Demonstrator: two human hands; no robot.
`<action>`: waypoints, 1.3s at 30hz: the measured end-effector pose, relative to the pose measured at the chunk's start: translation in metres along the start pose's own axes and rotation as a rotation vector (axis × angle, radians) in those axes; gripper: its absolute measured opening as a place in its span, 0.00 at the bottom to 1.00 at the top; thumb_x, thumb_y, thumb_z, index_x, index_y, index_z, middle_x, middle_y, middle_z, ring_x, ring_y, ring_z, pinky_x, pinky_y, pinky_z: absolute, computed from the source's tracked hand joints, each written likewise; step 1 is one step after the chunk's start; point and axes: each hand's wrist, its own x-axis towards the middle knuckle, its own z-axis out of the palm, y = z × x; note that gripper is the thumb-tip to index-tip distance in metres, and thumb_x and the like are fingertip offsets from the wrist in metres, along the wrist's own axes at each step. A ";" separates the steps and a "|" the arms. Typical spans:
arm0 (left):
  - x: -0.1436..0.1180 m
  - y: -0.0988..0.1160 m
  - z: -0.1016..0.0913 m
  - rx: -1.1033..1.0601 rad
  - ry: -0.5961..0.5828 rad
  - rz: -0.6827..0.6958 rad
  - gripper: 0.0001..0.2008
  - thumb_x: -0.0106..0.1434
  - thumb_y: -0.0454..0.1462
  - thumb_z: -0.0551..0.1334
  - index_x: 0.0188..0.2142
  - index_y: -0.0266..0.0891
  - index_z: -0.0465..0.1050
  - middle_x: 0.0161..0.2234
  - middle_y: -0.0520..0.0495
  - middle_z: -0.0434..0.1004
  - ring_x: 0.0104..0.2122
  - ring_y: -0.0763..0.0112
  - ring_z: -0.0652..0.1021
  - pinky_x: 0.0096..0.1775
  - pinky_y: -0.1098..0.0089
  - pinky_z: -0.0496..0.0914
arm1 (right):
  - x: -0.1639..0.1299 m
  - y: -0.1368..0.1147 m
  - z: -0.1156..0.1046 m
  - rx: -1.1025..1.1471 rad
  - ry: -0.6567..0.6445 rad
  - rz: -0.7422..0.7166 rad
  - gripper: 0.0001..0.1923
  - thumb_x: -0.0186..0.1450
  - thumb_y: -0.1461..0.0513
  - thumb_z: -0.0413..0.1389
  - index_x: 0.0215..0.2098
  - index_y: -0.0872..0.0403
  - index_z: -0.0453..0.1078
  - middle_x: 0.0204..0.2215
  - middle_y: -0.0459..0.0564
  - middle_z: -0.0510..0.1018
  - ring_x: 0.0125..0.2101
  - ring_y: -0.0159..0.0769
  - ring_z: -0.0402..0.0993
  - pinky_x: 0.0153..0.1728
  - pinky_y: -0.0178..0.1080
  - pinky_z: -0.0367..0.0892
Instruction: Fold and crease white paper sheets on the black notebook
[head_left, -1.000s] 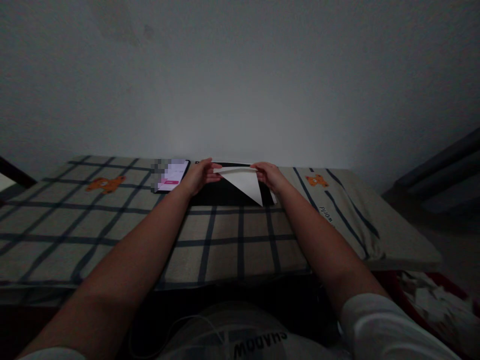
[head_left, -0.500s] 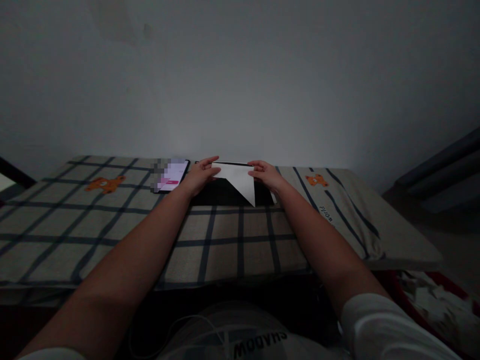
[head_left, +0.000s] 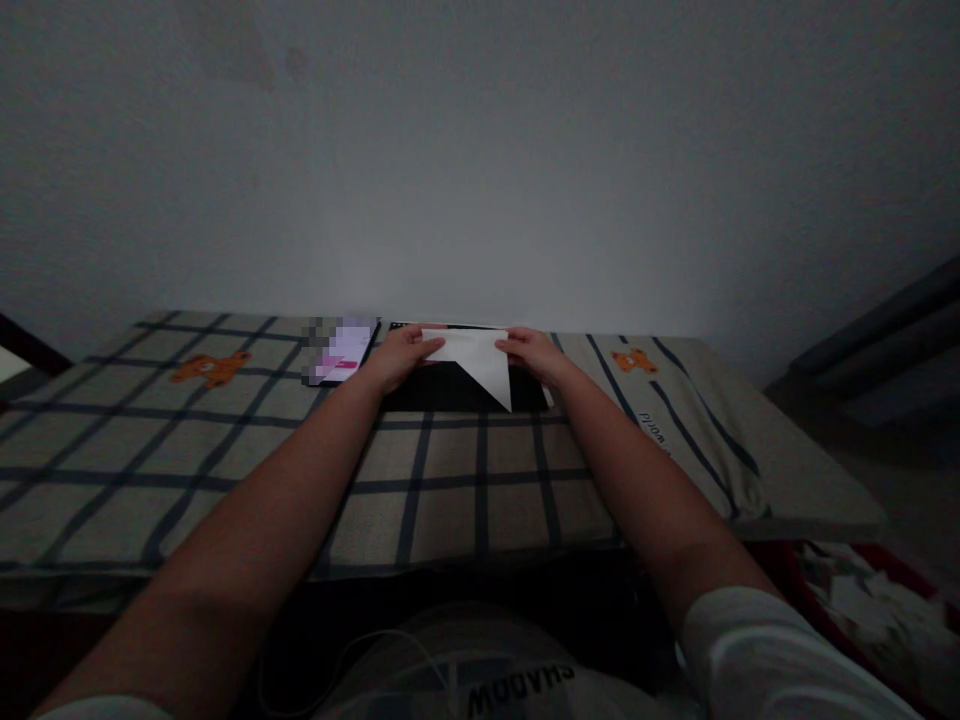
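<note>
Both hands pinch the top edge of a white folded paper [head_left: 478, 360]: the left hand [head_left: 401, 356] has its grip closed on the paper's left corner, thumb on top, and the right hand [head_left: 534, 353] has its grip closed on the right corner. Between the two grips the paper spans flat along its upper edge, then narrows to a point that aims toward the person, low and a little toward the right hand. Under the paper lies a dark flat pad [head_left: 442, 388], the paper resting on or just above it; which one cannot be told. Just outside the left hand, touching distance from its knuckles, a phone [head_left: 345, 350] lies with its screen lit. All of this sits on a bed with a checked cover [head_left: 225, 450] of dark lines on pale cloth, with an orange bear print [head_left: 211, 368] well beyond the phone and another bear print [head_left: 634, 360] beyond the right hand. Behind the grips rises a plain wall [head_left: 480, 150]
</note>
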 end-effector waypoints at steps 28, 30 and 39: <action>-0.004 0.002 0.008 -0.017 0.022 -0.010 0.09 0.60 0.36 0.64 0.40 0.34 0.75 0.45 0.42 0.77 0.41 0.70 0.77 0.37 0.74 0.74 | -0.006 -0.008 0.008 -0.195 0.063 -0.058 0.19 0.55 0.48 0.61 0.20 0.53 0.65 0.18 0.44 0.68 0.20 0.27 0.63 0.25 0.33 0.63; -0.004 0.002 0.008 -0.016 0.028 -0.010 0.09 0.60 0.36 0.64 0.40 0.34 0.75 0.45 0.41 0.77 0.41 0.69 0.77 0.38 0.73 0.75 | -0.007 -0.008 0.009 -0.170 0.060 -0.052 0.18 0.55 0.49 0.60 0.21 0.54 0.65 0.19 0.43 0.69 0.20 0.26 0.63 0.25 0.33 0.63; -0.002 0.000 0.005 -0.025 0.011 -0.006 0.10 0.59 0.36 0.64 0.40 0.35 0.74 0.45 0.42 0.77 0.42 0.69 0.77 0.38 0.73 0.75 | -0.003 -0.005 0.008 -0.108 0.029 -0.048 0.15 0.54 0.52 0.61 0.23 0.54 0.66 0.19 0.43 0.70 0.19 0.25 0.64 0.23 0.31 0.61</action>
